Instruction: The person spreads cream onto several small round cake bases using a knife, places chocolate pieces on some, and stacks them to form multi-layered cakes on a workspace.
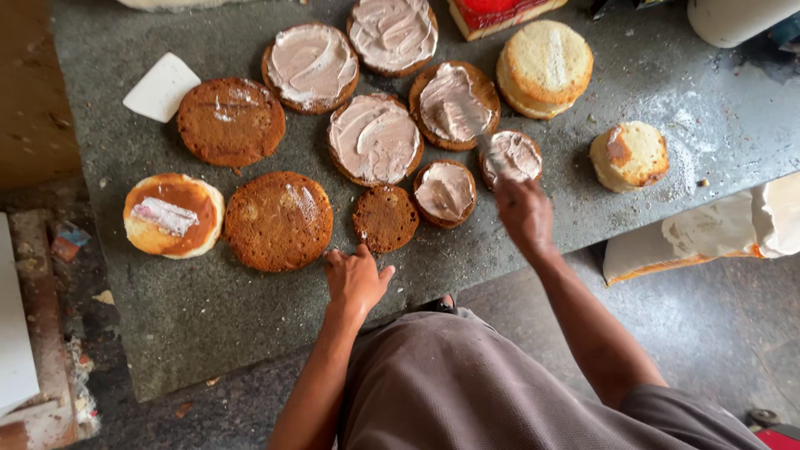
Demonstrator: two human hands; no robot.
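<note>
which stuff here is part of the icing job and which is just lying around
In use: right hand with spatula, small iced round, left hand by small bare round, other cake rounds.
Lying about: white scraper, red-topped block, white tub.

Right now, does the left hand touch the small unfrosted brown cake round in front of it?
Touching. The head view shows the left hand flat on the table, its fingertips meeting the near edge of the small unfrosted brown cake round with no gap.
</note>
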